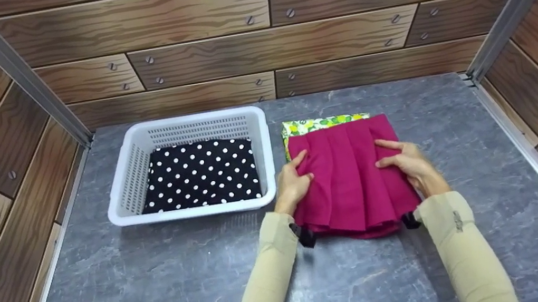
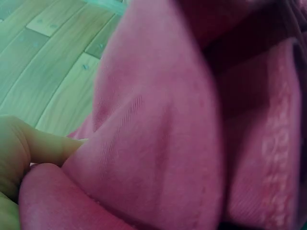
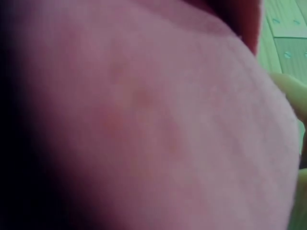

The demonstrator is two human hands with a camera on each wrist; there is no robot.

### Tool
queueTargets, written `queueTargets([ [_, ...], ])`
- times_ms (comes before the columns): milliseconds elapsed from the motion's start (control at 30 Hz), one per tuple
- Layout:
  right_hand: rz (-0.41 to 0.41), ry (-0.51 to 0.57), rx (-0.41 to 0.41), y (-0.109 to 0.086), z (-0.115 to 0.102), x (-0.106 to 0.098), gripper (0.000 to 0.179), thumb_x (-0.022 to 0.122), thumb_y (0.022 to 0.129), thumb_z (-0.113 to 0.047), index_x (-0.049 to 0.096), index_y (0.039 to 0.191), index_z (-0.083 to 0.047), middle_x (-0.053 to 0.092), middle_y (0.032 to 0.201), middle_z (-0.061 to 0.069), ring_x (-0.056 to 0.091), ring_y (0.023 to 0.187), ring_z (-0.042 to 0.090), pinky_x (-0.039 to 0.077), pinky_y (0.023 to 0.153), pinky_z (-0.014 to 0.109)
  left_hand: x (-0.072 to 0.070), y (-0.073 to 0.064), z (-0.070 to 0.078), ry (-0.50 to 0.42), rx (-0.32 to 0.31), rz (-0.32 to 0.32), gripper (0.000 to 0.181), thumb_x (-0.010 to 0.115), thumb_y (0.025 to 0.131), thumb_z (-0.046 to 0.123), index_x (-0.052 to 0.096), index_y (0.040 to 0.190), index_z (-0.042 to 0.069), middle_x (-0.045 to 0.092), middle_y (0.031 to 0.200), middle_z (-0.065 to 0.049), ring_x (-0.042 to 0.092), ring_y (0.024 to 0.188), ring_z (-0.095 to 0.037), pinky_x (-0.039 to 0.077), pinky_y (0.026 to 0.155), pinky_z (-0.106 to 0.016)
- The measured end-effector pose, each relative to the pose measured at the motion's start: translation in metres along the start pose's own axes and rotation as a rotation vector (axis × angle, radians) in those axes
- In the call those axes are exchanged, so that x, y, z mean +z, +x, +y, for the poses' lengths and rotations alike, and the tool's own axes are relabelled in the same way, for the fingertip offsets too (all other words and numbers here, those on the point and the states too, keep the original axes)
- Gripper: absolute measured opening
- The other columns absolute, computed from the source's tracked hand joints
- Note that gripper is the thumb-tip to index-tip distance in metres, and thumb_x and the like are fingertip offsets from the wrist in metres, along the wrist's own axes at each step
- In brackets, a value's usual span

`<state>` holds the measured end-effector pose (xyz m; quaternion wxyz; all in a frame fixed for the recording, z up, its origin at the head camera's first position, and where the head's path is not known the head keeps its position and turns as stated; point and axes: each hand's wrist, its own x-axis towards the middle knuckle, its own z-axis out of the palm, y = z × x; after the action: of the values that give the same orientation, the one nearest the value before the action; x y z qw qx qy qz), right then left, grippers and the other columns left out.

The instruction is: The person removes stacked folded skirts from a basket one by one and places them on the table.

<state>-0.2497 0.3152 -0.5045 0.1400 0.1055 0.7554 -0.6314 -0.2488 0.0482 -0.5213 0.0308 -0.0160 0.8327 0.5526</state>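
A magenta pleated skirt (image 1: 347, 176) spreads between both hands, its waist edge away from me and its hem towards me. My left hand (image 1: 294, 184) grips its left side, thumb and finger on the upper face. On the opposite side, my right hand (image 1: 409, 164) holds it the same way. Behind the skirt's far edge shows a folded cloth with a green and yellow lemon print (image 1: 323, 122), mostly covered in this view. Pink fabric (image 2: 144, 143) fills much of the left wrist view, bunched at the thumb. In the right wrist view the skirt (image 3: 168, 120) hides most of the hand.
Left of the skirt stands a white plastic basket (image 1: 195, 211) with perforated sides. Inside it lies a folded black cloth with white dots (image 1: 203, 171). Wood-print walls (image 1: 195, 13) enclose the grey marbled table (image 1: 162, 295) at the back and sides.
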Motion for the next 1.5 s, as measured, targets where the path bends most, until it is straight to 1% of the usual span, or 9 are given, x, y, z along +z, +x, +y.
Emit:
queueTargets([
  [233, 0.069, -0.023, -0.014, 0.032, -0.005, 0.01, 0.077, 0.068, 0.084, 0.004, 0.039, 0.155, -0.006, 0.032, 0.157, 0.025, 0.046, 0.124, 0.024, 0.044, 0.092, 0.021, 0.0, 0.032, -0.006, 0.03, 0.01, 0.071, 0.062, 0.064, 0.082, -0.007, 0.063, 0.141, 0.013, 0.06, 0.14, -0.014, 0.055, 0.129, -0.028, 0.045, 0.105, -0.036],
  [400, 0.052, -0.01, -0.009, 0.033, -0.008, 0.01, 0.078, 0.066, 0.084, 0.004, 0.039, 0.155, -0.007, 0.034, 0.155, 0.024, 0.049, 0.117, 0.019, 0.046, 0.087, 0.019, -0.003, 0.034, -0.002, 0.062, 0.023, 0.084, 0.06, 0.064, 0.083, -0.006, 0.064, 0.14, 0.015, 0.061, 0.138, -0.014, 0.057, 0.126, -0.028, 0.046, 0.103, -0.037],
  [567, 0.007, -0.019, -0.011, 0.01, -0.013, -0.001, 0.078, 0.066, 0.086, 0.003, 0.035, 0.157, -0.007, 0.032, 0.157, 0.025, 0.052, 0.114, 0.016, 0.049, 0.086, 0.02, -0.004, 0.015, 0.007, 0.07, 0.043, 0.049, 0.06, 0.067, 0.085, -0.003, 0.063, 0.142, 0.017, 0.06, 0.139, -0.016, 0.057, 0.126, -0.03, 0.046, 0.103, -0.039],
  [900, -0.128, 0.11, -0.011, -0.048, 0.007, -0.012, 0.075, 0.069, 0.089, 0.002, 0.036, 0.156, -0.007, 0.027, 0.157, 0.027, 0.064, 0.102, 0.012, 0.055, 0.087, 0.03, -0.021, -0.05, 0.0, -0.039, 0.148, -0.048, 0.06, 0.071, 0.085, -0.005, 0.059, 0.143, 0.007, 0.058, 0.139, -0.022, 0.053, 0.131, -0.035, 0.042, 0.109, -0.045],
  [967, -0.145, 0.06, -0.025, -0.051, 0.016, -0.013, 0.074, 0.069, 0.09, 0.0, 0.036, 0.155, -0.003, 0.028, 0.155, 0.03, 0.061, 0.109, 0.017, 0.055, 0.088, 0.03, -0.023, -0.056, -0.008, -0.01, 0.17, -0.051, 0.059, 0.072, 0.085, -0.004, 0.059, 0.142, 0.004, 0.059, 0.136, -0.025, 0.054, 0.129, -0.038, 0.042, 0.109, -0.048],
  [1100, -0.126, -0.19, -0.063, -0.047, 0.037, -0.013, 0.073, 0.071, 0.089, -0.004, 0.037, 0.153, 0.004, 0.03, 0.153, 0.037, 0.046, 0.126, 0.032, 0.047, 0.091, 0.028, -0.021, -0.06, -0.029, 0.095, 0.172, -0.049, 0.058, 0.074, 0.084, -0.001, 0.058, 0.14, 0.0, 0.062, 0.131, -0.028, 0.057, 0.124, -0.042, 0.044, 0.105, -0.05],
  [1233, -0.08, -0.352, -0.088, -0.044, 0.048, -0.016, 0.071, 0.072, 0.088, -0.004, 0.04, 0.151, 0.005, 0.035, 0.149, 0.04, 0.043, 0.128, 0.043, 0.044, 0.098, 0.042, -0.021, -0.06, -0.041, 0.181, 0.153, -0.073, 0.059, 0.077, 0.086, 0.005, 0.056, 0.141, 0.001, 0.062, 0.129, -0.029, 0.058, 0.12, -0.045, 0.046, 0.101, -0.054],
  [1367, -0.063, -0.465, -0.176, -0.045, 0.044, -0.017, 0.064, 0.074, 0.085, 0.0, 0.049, 0.143, 0.008, 0.044, 0.141, 0.041, 0.049, 0.122, 0.045, 0.043, 0.099, 0.052, -0.024, -0.06, -0.038, 0.152, 0.137, -0.11, 0.063, 0.078, 0.085, 0.006, 0.054, 0.144, 0.004, 0.061, 0.132, -0.028, 0.059, 0.118, -0.045, 0.047, 0.1, -0.055],
  [1500, -0.06, -0.49, -0.227, -0.05, 0.034, -0.018, 0.054, 0.073, 0.084, 0.003, 0.058, 0.136, 0.008, 0.053, 0.133, 0.038, 0.056, 0.11, 0.039, 0.049, 0.088, 0.042, -0.025, -0.058, -0.033, 0.028, 0.167, -0.114, 0.062, 0.076, 0.082, -0.001, 0.058, 0.141, 0.006, 0.06, 0.135, -0.024, 0.058, 0.12, -0.039, 0.045, 0.103, -0.05],
])
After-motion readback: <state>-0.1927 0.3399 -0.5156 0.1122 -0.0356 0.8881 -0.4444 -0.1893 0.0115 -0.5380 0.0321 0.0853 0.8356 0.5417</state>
